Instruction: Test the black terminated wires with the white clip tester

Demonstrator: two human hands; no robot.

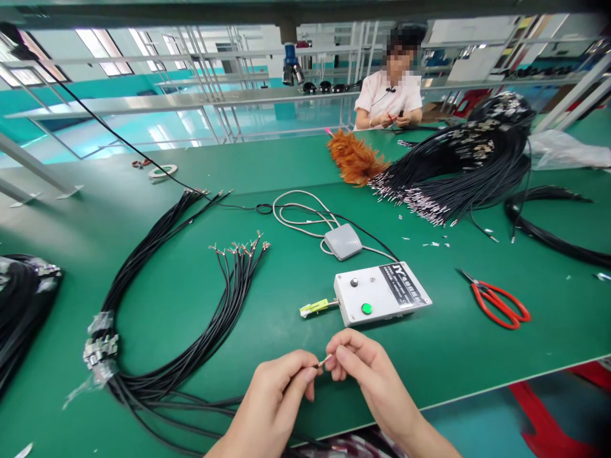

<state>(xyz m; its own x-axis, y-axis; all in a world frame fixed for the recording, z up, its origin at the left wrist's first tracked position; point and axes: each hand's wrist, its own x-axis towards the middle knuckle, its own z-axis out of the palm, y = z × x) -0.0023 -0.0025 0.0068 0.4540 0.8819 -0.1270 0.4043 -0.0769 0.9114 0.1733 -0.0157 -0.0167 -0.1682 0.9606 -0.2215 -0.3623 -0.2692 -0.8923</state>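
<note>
Between my two hands, near the table's front edge, is the stripped end of a black cable [321, 364]. My left hand [286, 388] pinches the cable just behind its bare strands. The thumb and fingertips of my right hand [365, 372] close on the pale wire tip. Just beyond them sits a white control box [382, 294] with a green button, a knob and a yellow-green clip [314, 308] on its left side. To the left, a taped bundle of black cables [157, 369] curves across the table, its split copper ends fanned out.
Red-handled scissors [501, 305] lie on the right. A grey pedal [342, 242] with a looped cord rests behind the box. Farther back are a large heap of black cables [458, 159], an orange feather duster [356, 159] and a tape roll [163, 172]. A person [389, 95] sits opposite.
</note>
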